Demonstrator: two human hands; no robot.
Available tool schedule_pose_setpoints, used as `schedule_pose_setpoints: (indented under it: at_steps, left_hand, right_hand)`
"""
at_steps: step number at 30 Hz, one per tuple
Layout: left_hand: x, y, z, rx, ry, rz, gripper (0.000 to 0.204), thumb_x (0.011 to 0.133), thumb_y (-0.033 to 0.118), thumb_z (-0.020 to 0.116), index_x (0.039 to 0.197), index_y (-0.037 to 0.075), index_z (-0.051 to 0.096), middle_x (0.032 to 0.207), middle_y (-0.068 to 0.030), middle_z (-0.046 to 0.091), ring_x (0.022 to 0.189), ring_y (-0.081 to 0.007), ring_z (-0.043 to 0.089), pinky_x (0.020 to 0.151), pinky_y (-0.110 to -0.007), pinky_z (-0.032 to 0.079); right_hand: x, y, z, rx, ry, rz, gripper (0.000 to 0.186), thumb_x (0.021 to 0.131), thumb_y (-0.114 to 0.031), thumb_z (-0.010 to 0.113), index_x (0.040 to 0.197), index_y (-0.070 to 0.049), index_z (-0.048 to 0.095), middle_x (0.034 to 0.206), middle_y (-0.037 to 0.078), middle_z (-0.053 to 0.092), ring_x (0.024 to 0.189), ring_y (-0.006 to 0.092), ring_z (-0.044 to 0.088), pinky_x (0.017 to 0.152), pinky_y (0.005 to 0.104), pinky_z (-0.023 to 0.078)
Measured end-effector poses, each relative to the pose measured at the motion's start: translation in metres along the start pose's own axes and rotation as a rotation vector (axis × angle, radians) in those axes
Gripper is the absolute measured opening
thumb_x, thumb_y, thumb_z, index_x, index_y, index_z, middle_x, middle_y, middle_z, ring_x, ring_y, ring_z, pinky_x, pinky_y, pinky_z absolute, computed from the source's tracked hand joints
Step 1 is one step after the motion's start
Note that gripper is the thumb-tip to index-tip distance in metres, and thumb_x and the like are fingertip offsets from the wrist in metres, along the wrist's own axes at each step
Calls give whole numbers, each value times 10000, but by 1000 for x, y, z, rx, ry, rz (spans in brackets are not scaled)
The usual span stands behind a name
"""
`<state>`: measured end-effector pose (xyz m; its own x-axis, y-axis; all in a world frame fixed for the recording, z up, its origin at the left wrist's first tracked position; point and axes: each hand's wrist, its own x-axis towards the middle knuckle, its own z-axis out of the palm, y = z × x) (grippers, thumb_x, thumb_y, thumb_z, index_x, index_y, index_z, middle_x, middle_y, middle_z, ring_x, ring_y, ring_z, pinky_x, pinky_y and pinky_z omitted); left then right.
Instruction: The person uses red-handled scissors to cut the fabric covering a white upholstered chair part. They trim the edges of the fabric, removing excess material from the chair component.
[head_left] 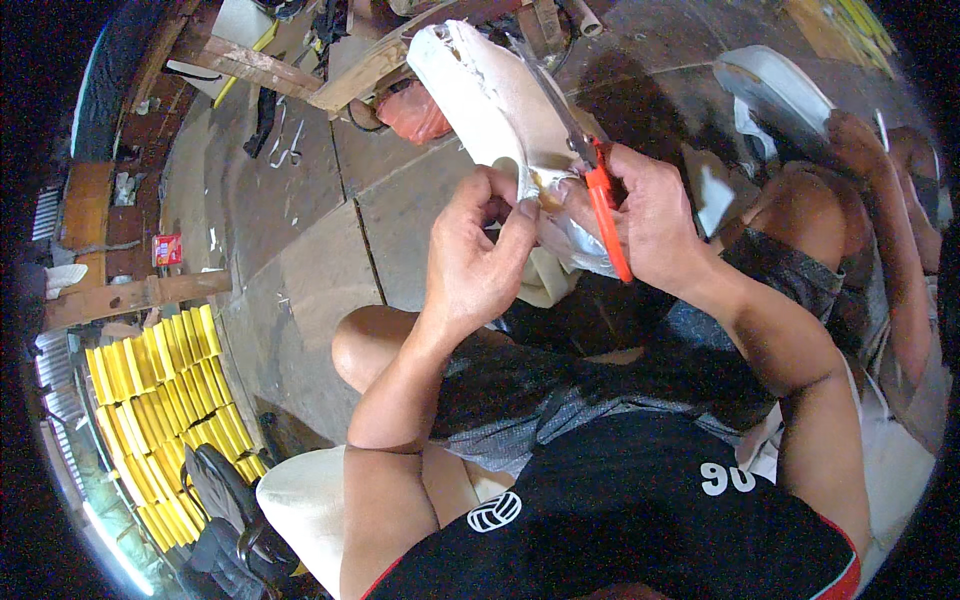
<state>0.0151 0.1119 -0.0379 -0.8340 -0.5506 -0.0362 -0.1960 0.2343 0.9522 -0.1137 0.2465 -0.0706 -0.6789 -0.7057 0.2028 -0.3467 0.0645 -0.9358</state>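
A long cream-white padded piece (492,95) with a glossy, wrinkled covering stands up in front of me, its far end pointing up and to the left. My left hand (478,245) is closed, thumb and forefinger pinching the edge of the covering at the near end. In my right hand (655,215) is a pair of scissors with orange handles (604,205). The dark blades point up and away alongside the padded piece. Some right fingers also reach to its near end, where loose whitish material (580,248) hangs down. Part of that end is hidden by my fingers.
At the right, another person's hand (855,140) holds a similar whitish piece (770,85). A reddish plastic bag (418,112) lies beside a wooden beam (385,70). Stacked yellow pieces (165,390) and a dark bag (220,490) are at the left. Scraps lie on the board floor (290,240).
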Motion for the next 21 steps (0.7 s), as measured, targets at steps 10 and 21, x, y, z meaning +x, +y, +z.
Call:
schedule_pose_setpoints:
  at_steps: [10,21]
  left_hand:
    - [7,-1,-12,81,-64,-102,153,912,131,569,832,4,539,679,-40,590,641,-91,580,589,-285,496]
    - [13,-11,-18,-161,25,-86,137,949,120,567,871,21,514,748,-31,584,652,-95,582,590,-262,526]
  right_hand:
    - [2,0,-7,-154,-69,-83,290,795,-121,721,1030,28,641,866,237,652,808,423,659,684,450,525]
    - [5,-18,-31,-243,-189,104,249,892,-220,718,906,10,623,681,29,581,607,87,517,518,270,422]
